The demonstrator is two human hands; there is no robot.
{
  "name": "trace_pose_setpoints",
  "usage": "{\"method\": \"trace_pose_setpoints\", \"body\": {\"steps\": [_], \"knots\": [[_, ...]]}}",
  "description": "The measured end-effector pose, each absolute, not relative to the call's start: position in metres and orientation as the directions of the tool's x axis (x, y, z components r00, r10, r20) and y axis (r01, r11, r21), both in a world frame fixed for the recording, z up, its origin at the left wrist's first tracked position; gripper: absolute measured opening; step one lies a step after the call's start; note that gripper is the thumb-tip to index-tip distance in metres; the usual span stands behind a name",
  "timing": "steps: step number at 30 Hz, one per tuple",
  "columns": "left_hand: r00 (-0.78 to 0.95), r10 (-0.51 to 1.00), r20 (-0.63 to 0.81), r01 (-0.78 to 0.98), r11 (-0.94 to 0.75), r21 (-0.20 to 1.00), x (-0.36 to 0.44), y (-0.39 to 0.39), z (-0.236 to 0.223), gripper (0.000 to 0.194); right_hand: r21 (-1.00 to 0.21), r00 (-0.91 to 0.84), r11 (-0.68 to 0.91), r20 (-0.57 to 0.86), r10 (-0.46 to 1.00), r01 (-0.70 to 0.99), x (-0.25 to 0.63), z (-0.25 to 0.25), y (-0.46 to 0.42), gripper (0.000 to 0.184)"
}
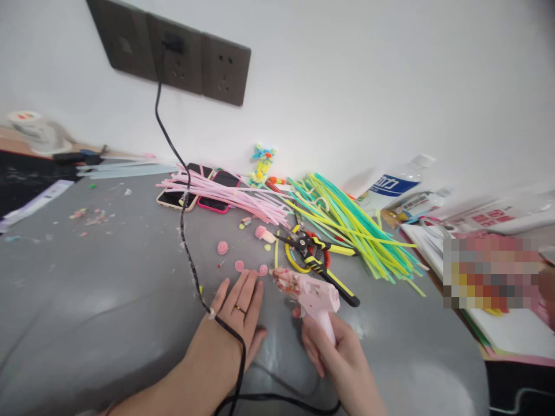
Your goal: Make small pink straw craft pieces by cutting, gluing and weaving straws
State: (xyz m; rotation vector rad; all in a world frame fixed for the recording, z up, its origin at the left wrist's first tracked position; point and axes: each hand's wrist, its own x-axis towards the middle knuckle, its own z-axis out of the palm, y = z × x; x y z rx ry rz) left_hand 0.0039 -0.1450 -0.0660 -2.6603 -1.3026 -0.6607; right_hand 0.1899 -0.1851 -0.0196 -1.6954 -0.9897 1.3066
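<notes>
My left hand (236, 318) lies flat on the grey table with its fingers stretched out. Its fingertips touch a small pink piece with a coiled end (263, 270) on the right and another coil (239, 266) on the left. Wrapped round the handle of a pale pink hot glue gun (318, 297) is my right hand (333, 346). The gun's nozzle, smeared with glue residue, points left toward the right-hand coil. A separate pink coil (222, 248) and a pink-and-cream piece (264, 233) lie just beyond. The black cord (184, 231) passes over my left wrist.
Wire strippers (310, 248) with yellow-black handles lie beyond the gun. Pink strips (234, 196) cover two phones (214, 199); green and yellow strips (359, 222) lie to the right. A small colourful figure (262, 164), a bottle (396, 182) and a wall socket (177, 52) stand behind.
</notes>
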Motion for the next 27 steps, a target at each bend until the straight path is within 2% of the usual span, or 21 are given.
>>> {"method": "trace_pose_setpoints", "body": {"steps": [2, 7, 9, 14, 27], "knots": [[0.537, 0.726, 0.430, 0.773, -0.628, 0.095, 0.004, -0.145, -0.066, 0.050, -0.920, 0.171, -0.382, -0.365, 0.915, 0.086, 0.191, -0.022, -0.187, 0.055], [0.545, 0.725, 0.421, 0.767, -0.634, 0.100, 0.003, -0.145, -0.067, 0.052, -0.949, 0.185, -0.276, -0.301, 0.935, -0.150, 0.189, -0.022, -0.187, 0.047], [0.545, 0.728, 0.417, 0.767, -0.634, 0.104, 0.003, -0.146, -0.069, 0.053, -0.952, 0.201, -0.245, -0.279, 0.939, -0.182, 0.188, -0.018, -0.183, 0.044], [0.536, 0.733, 0.418, 0.768, -0.629, 0.120, 0.003, -0.148, -0.077, 0.055, -0.966, 0.193, -0.224, -0.246, 0.950, -0.132, 0.187, -0.012, -0.170, 0.041], [0.534, 0.756, 0.377, 0.780, -0.613, 0.124, 0.007, -0.153, -0.095, 0.062, -0.939, -0.086, -0.342, -0.344, 0.935, 0.043, 0.168, -0.007, -0.147, 0.051]]}}
